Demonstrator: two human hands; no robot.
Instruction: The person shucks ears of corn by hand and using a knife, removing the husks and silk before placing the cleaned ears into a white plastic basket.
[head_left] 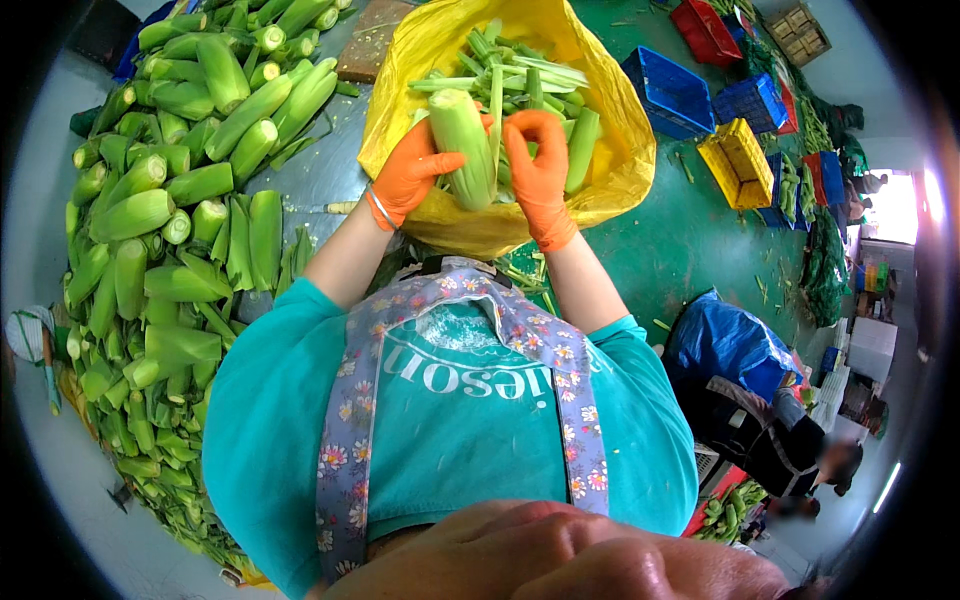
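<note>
I can make out green floor (705,245) right of centre, a pale wall (855,75) upper right, a glaring bright opening (893,208) at far right, and a lit tube lamp (887,487) lower right.

Left hand's fingers (424,139) partly hidden behind corn ear (462,150).

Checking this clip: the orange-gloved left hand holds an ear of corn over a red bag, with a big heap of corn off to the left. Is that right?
Not quite: the bag is yellow, not red, as the head view shows. The orange-gloved left hand does hold an ear of corn over it, with a big heap of corn off to the left.
</note>
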